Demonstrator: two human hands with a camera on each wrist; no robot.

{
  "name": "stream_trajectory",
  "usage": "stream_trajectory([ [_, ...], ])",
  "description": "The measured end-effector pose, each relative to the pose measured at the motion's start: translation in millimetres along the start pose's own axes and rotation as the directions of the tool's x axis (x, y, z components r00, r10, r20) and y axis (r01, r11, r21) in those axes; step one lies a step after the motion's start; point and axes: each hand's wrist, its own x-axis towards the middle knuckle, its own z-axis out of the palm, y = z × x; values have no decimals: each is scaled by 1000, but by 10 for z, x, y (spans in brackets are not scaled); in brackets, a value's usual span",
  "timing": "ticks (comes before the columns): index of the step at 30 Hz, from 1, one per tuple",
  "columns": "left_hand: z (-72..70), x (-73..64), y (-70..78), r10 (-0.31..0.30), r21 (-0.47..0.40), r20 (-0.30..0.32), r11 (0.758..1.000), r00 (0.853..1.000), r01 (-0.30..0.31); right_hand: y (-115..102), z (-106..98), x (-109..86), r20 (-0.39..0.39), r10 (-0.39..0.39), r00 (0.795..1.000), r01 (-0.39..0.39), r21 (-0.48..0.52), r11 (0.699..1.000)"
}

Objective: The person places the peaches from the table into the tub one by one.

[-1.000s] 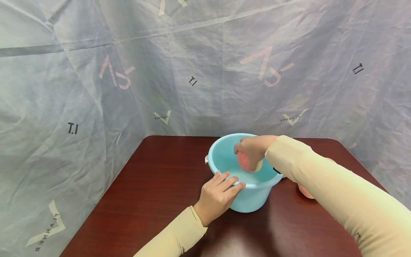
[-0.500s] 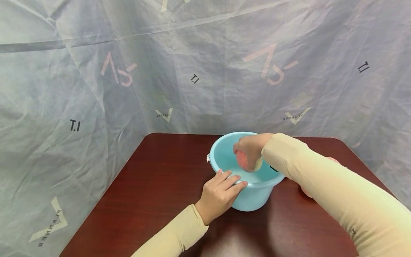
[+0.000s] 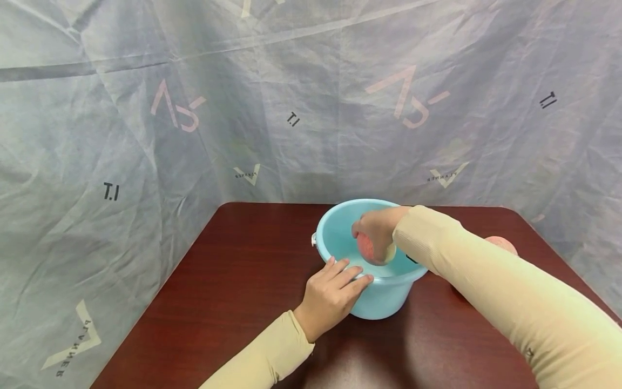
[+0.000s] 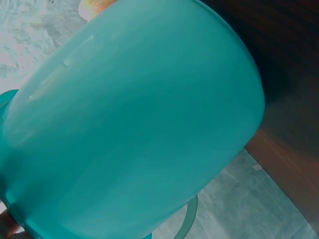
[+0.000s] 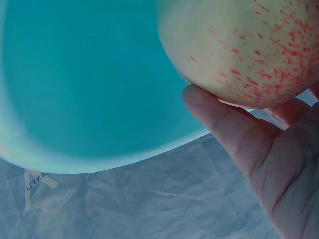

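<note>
Lowered slightly deeper into the light-blue bucket (image 3: 381, 300) than a second ago, the pink-flecked peach (image 3: 366, 249) is held by the right hand (image 3: 381, 222), with its sides clasped between thumb and fingers. Whether the bucket's floor is touched cannot be told. More of a second peach (image 3: 502, 245), lying on the counter (image 3: 252, 281), is now exposed beyond the right sleeve (image 3: 486, 286). By the left hand (image 3: 330, 297) the near rim is gripped, with the fingers laid over its edge. If the held peach is to be set down well, it is probably best guided straight down and released only once supported, so that rolling is avoided. Meanwhile the rim should be steadied, and pressure from the forearm avoided, lest the bucket be tipped.
</note>
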Motion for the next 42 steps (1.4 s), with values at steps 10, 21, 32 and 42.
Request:
stream_trajectory([
  [10,6,-7,1,-3,-2,-2,1000,1000,3,5,23,3,-15,-40,999,40,38,998],
  [21,16,19,3,-19,-9,-5,1000,1000,19,136,-4,-114,-52,-73,996,76,60,995],
  [32,5,34,11,-21,9,-17,1000,1000,21,295,-39,-291,-81,-93,992,102,112,988],
  [42,25,20,3,-32,-12,-20,999,999,31,559,40,-567,-206,-48,977,92,206,974],
])
